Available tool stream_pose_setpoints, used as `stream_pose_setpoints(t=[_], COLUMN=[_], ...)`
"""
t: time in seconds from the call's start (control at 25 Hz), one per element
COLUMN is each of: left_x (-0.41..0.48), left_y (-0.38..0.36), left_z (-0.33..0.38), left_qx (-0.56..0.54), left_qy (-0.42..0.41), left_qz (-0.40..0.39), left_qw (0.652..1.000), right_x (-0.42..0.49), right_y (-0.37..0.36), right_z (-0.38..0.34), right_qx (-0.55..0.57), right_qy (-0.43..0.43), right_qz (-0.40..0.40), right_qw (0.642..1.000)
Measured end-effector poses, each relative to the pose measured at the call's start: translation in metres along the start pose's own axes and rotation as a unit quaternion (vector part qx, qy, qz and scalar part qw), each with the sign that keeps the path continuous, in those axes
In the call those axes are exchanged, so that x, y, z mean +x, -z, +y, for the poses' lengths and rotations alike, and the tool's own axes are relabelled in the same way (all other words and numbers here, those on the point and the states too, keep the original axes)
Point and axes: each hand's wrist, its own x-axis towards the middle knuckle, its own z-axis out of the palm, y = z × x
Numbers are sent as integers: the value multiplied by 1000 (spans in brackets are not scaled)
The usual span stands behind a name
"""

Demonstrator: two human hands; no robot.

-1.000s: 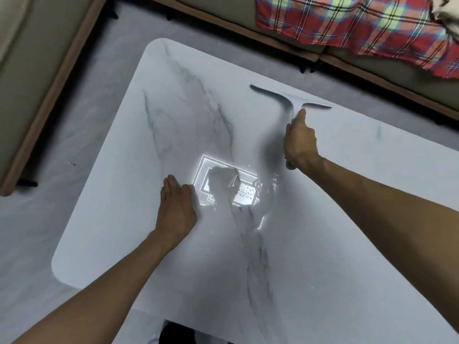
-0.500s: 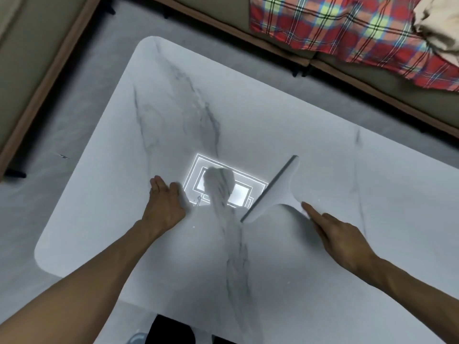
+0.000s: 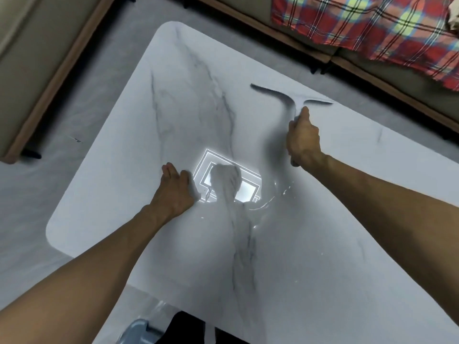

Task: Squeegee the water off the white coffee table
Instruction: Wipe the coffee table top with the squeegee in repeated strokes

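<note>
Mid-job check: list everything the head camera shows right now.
coffee table: 1, white marble with grey veins, fills the centre
squeegee: 1, white-grey, near the table's far edge
water: 1 patch of glinting streaks, clear, table centre
light reflection: 1, bright white, table centre
plaid blanket: 1, red, on the far sofa, top right
sofas: 2, beige with brown bases, left of and beyond the table
floor: 1, grey, around the table
left hand: 1, flat on the table beside the reflection
right hand: 1, grips the squeegee handle
</note>
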Motion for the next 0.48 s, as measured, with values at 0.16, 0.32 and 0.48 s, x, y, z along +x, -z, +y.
stream_pose_setpoints(t=[0.16,0.32,0.48], left_x=[-8,-17,-49], left_y=[5,4,-11], left_z=[-2,-18,-36], left_qx=[-42,-104,-185], left_qy=[-2,-32,-19], left_qz=[13,31,114], left_qw=[999,994,976], right_x=[-44,-129,-183], right_y=[-44,-54,-28], right_z=[-10,31,98], right_qx=[-86,-286,-357], right_qy=[64,231,262], right_qz=[-27,-146,-206], right_qw=[994,919,873])
